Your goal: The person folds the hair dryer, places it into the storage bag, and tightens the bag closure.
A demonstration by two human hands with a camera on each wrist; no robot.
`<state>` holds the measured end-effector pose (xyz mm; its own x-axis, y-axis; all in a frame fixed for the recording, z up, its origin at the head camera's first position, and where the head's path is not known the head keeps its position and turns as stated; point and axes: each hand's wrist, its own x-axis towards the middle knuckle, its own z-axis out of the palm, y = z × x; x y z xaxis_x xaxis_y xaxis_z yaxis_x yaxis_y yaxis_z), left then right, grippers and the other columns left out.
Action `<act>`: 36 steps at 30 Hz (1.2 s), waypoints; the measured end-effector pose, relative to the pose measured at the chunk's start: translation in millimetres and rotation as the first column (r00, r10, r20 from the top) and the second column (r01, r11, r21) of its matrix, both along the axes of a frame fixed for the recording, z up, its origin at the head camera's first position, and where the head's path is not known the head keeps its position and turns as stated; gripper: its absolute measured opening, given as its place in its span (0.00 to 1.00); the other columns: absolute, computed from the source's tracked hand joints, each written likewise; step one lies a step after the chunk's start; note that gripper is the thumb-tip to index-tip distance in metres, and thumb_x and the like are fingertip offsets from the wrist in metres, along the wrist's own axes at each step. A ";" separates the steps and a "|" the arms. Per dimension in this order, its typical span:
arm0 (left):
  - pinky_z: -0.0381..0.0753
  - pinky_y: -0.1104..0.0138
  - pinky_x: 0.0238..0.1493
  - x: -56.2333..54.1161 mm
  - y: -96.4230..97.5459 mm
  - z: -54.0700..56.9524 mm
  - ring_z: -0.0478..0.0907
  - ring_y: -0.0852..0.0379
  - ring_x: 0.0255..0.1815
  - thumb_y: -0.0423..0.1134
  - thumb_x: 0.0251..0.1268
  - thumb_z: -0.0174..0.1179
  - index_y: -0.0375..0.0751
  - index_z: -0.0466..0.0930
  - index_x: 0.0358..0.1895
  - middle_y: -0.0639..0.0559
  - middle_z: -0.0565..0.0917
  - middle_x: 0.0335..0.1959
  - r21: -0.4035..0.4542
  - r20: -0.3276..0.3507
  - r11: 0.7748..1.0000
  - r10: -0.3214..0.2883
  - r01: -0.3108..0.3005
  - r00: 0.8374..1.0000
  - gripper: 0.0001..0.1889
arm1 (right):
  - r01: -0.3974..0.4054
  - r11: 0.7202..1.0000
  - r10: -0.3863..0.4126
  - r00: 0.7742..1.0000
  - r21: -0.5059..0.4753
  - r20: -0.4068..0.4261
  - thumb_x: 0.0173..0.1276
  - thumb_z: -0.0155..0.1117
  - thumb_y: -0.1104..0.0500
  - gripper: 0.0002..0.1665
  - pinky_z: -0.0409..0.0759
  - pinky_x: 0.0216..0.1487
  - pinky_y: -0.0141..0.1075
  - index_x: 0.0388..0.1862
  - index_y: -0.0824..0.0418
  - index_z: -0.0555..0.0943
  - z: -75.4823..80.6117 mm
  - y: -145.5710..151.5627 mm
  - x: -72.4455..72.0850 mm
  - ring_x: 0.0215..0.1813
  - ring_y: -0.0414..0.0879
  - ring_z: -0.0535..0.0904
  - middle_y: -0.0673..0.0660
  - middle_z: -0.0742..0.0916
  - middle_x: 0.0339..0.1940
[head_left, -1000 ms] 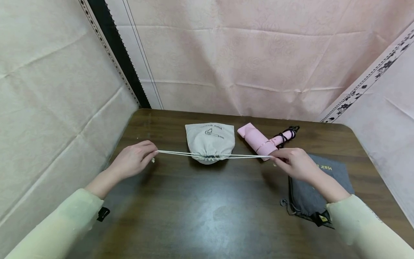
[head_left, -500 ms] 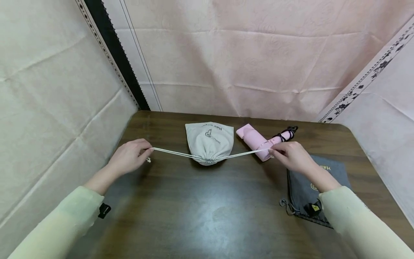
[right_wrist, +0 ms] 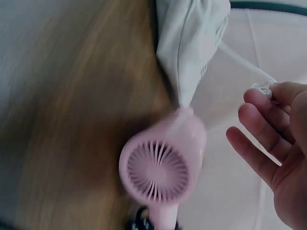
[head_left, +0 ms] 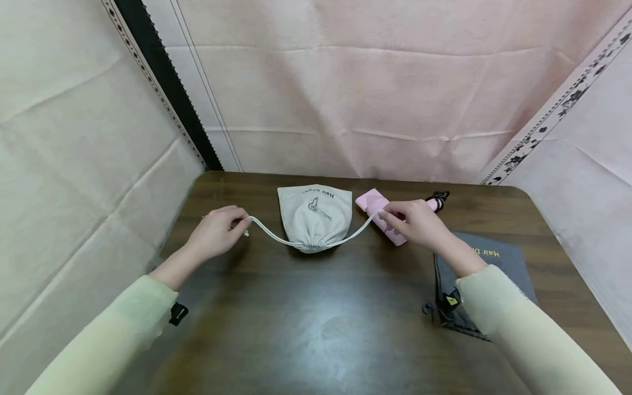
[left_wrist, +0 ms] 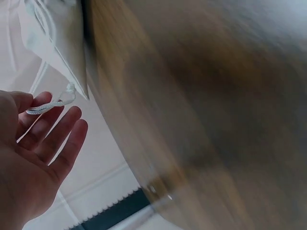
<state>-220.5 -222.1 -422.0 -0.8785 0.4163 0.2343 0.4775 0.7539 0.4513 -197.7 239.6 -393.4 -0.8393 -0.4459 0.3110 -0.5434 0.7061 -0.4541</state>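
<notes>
Holds the cord (left_wrist: 38, 110) of the bag (head_left: 317, 214) in two slack curves now, no longer in the straight, tight line of a second ago. Brings the hands closer together than then, most plainly the right hand (head_left: 412, 219), nearer the bag and farther up the table (head_left: 316, 329), between 2 and 3 o'clock of the gathered mouth; has the left hand (head_left: 219, 227) just past 9 o'clock. Pinches one end of the cord between left thumb and forefinger, with the other fingers loosely spread and holding nothing; pinches the opposite end likewise on the right, again with the remaining fingers apart and bare. Lets a small knotted tip stick out at each pinch, in the two wrist views. Leaves the bag lying toward 12 o'clock on the table, in much the same place as before, printed face up, mouth toward 6 o'clock and bunched into pleats. Suggests, by pleats holding even without tension, a drawing-up largely done, with both ends not yet let go; cannot tell the size of any gap left, nor the contents. Apparently leaves untouched the pink dryer (head_left: 370, 202), at 3 o'clock of the bag, partly behind the right hand in the head view but apart from it in the right wrist view. Shows the dark pouch (head_left: 508, 263) farther out, between 3 and 4 o'clock, partly hidden by the right sleeve (head_left: 533, 334).
</notes>
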 end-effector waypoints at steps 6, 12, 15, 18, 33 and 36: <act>0.85 0.50 0.48 -6.4 20.4 -4.2 0.86 0.50 0.43 0.41 0.81 0.62 0.42 0.90 0.44 0.50 0.89 0.43 -0.017 0.006 0.999 -0.040 0.040 0.999 0.09 | -0.092 0.994 0.093 0.995 0.055 -0.021 0.77 0.71 0.57 0.11 0.78 0.33 0.37 0.31 0.52 0.86 -12.6 -33.0 3.4 0.27 0.39 0.76 0.43 0.83 0.23; 0.85 0.47 0.53 -7.1 32.8 -8.9 0.87 0.46 0.49 0.42 0.79 0.63 0.40 0.90 0.51 0.46 0.89 0.50 -0.071 0.022 0.995 -0.065 0.067 0.998 0.11 | -0.127 0.985 0.129 0.992 0.120 -0.003 0.75 0.71 0.59 0.08 0.87 0.44 0.44 0.47 0.60 0.92 -24.6 -45.5 6.7 0.36 0.41 0.86 0.49 0.93 0.38; 0.84 0.44 0.58 -6.1 34.7 -7.9 0.86 0.42 0.57 0.44 0.79 0.64 0.39 0.88 0.58 0.42 0.88 0.57 -0.093 0.038 0.994 -0.056 0.059 0.998 0.15 | -0.143 0.980 0.140 0.990 0.136 0.037 0.74 0.73 0.58 0.17 0.88 0.45 0.46 0.57 0.62 0.90 -22.7 -46.0 9.4 0.38 0.41 0.89 0.51 0.94 0.41; 0.82 0.41 0.62 -4.4 35.5 -4.7 0.83 0.38 0.63 0.45 0.79 0.64 0.38 0.85 0.65 0.39 0.85 0.63 -0.104 0.041 0.993 -0.051 0.055 0.998 0.20 | -0.141 0.976 0.134 0.990 0.168 0.052 0.73 0.74 0.56 0.21 0.88 0.44 0.44 0.62 0.60 0.89 -18.1 -43.1 13.6 0.38 0.41 0.90 0.49 0.94 0.40; 0.85 0.43 0.58 10.7 43.8 13.3 0.82 0.40 0.65 0.46 0.77 0.66 0.42 0.80 0.72 0.41 0.81 0.69 -0.143 -0.052 0.979 -0.153 0.144 0.987 0.25 | -0.011 0.971 0.009 1.000 0.241 0.009 0.74 0.73 0.55 0.22 0.87 0.50 0.53 0.63 0.60 0.87 0.1 22.1 36.0 0.47 0.49 0.91 0.55 0.93 0.51; 0.84 0.43 0.59 14.0 48.7 15.7 0.82 0.41 0.65 0.46 0.76 0.67 0.42 0.80 0.72 0.41 0.81 0.68 -0.140 -0.091 0.977 -0.177 0.164 0.980 0.25 | 0.038 0.965 -0.047 0.999 0.260 0.028 0.75 0.72 0.55 0.26 0.85 0.56 0.58 0.68 0.63 0.83 2.9 35.0 35.8 0.55 0.56 0.89 0.60 0.90 0.59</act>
